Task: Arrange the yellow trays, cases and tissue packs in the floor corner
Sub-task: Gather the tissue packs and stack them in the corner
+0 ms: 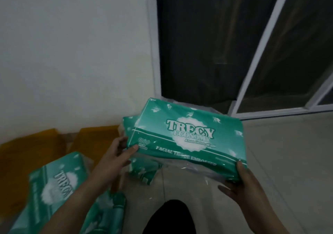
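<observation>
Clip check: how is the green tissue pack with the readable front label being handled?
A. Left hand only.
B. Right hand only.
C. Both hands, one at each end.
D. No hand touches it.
C: the left hand holds the left end of the tissue pack, and the right hand grips its near right corner.

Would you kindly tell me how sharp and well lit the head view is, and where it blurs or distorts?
Head view: dim, with a cool greenish cast; the held tissue pack is sharpest, its big lettering readable, its small print smeared; the lower-left tissue pack and yellow trays are blurred; glare glints on the held pack's clear wrap; wide-angle distortion tilts the door frame.
</observation>
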`<state>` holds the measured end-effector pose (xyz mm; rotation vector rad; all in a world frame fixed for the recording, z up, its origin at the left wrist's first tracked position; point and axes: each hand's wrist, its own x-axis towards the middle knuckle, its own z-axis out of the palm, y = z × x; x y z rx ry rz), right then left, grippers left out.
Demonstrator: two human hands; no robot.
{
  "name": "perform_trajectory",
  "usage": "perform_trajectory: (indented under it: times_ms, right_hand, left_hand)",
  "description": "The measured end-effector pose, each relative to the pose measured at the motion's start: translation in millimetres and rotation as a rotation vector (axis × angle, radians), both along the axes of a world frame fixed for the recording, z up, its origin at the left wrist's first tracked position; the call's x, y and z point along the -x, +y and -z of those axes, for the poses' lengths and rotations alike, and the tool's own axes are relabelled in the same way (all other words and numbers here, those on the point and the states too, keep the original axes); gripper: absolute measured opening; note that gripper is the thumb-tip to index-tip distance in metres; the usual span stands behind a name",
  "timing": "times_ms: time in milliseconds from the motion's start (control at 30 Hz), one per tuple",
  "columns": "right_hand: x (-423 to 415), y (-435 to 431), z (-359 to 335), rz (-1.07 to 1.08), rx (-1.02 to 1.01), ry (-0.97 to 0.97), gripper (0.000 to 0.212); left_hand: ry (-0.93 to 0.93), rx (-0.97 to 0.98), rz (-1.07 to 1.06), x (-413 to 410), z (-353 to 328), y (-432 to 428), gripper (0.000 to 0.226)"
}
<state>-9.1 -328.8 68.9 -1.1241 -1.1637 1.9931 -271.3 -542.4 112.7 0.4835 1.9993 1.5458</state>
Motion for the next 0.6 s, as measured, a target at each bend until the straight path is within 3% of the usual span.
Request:
perform_trajectory:
  times_ms: [133,367,467,533,600]
  right_hand:
    - [69.8,-10.7,15.5,-0.121,0.020,-0.084,0.032]
    - [173.7,-17.9,32.5,-0.256,0.027,-0.188,0.021]
    - [209.4,-13.3,37.6,-0.335,0.009,-0.224,0.025]
    - [227.8,-9.3,48.0,-0.424,-0.092,-0.342,0.040]
    - [239.1,-5.5,58.7,-0.506,-0.300,-0.439,0.075]
  left_hand:
    - [-0.026,-0.010,-0.172,43.0,25.3,-14.2,0.033]
    - [0.000,0.139,-0.351,119.2,65.3,-21.8,0.033]
    - [0.135,0.238,-0.342,144.9,76.8,-18.1,0.041]
    - [0.379,0.308,-0.286,157.1,84.8,-12.0,0.053]
    - [0.578,0.422,-0.125,162.7,93.7,-3.5,0.059]
